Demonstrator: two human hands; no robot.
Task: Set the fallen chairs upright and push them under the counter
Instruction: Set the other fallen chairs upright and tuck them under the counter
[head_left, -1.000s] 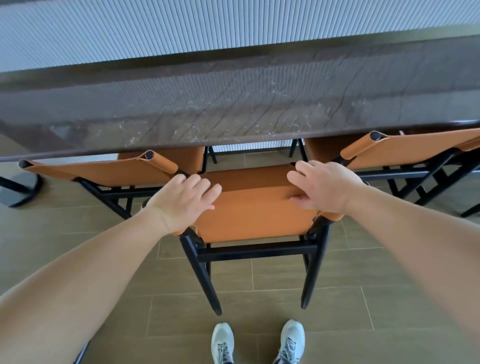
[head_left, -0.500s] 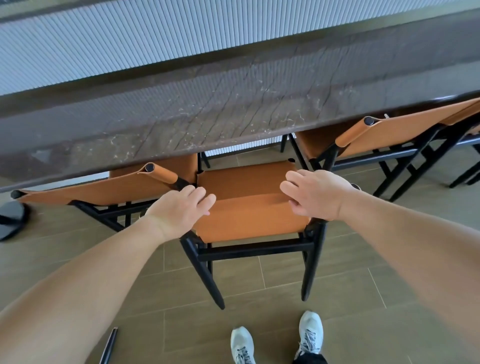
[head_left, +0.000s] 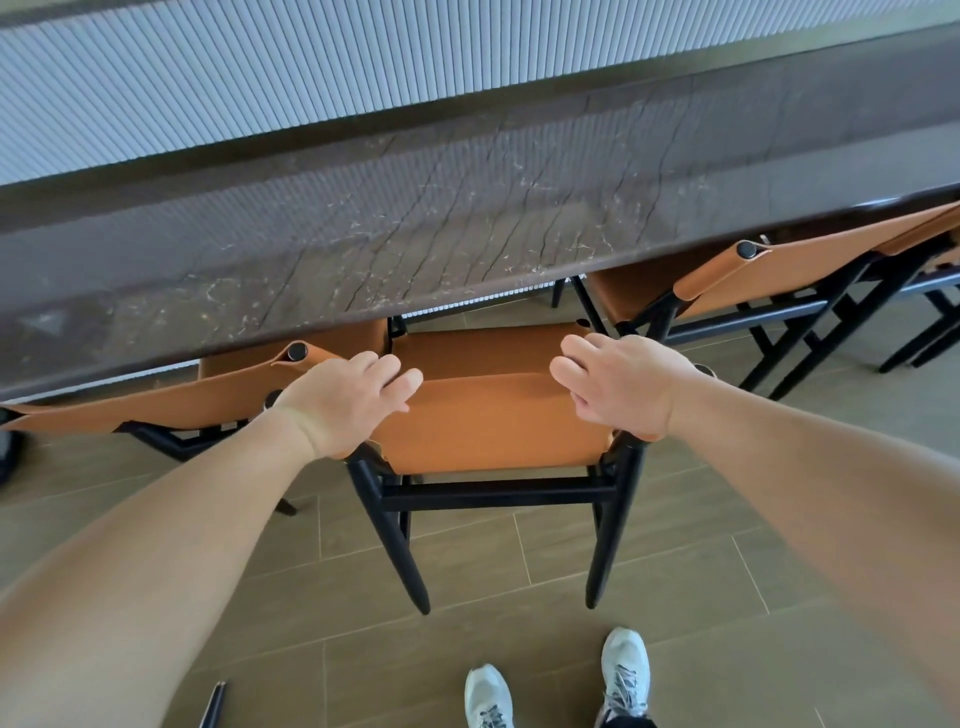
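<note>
An upright chair (head_left: 488, 426) with an orange leather back and black frame stands right in front of me, its seat partly under the dark marble counter (head_left: 467, 228). My left hand (head_left: 348, 405) rests on the left top corner of its backrest, fingers lying loosely over the edge. My right hand (head_left: 623, 387) rests on the right top corner, fingers spread and fairly straight. Two more orange chairs stand upright under the counter, one on the left (head_left: 156, 408) and one on the right (head_left: 789, 273).
A ribbed pale wall panel (head_left: 311, 88) runs behind the counter. My white shoes (head_left: 623, 670) stand on the brown tiled floor just behind the chair. A dark thin object (head_left: 214, 706) lies at the bottom left. A black round base (head_left: 6, 452) sits at the far left.
Both hands stay on the backrest and their fingers have loosened. My feet have stepped to the right and the view has tilted. The chair sits a little further under the counter.
</note>
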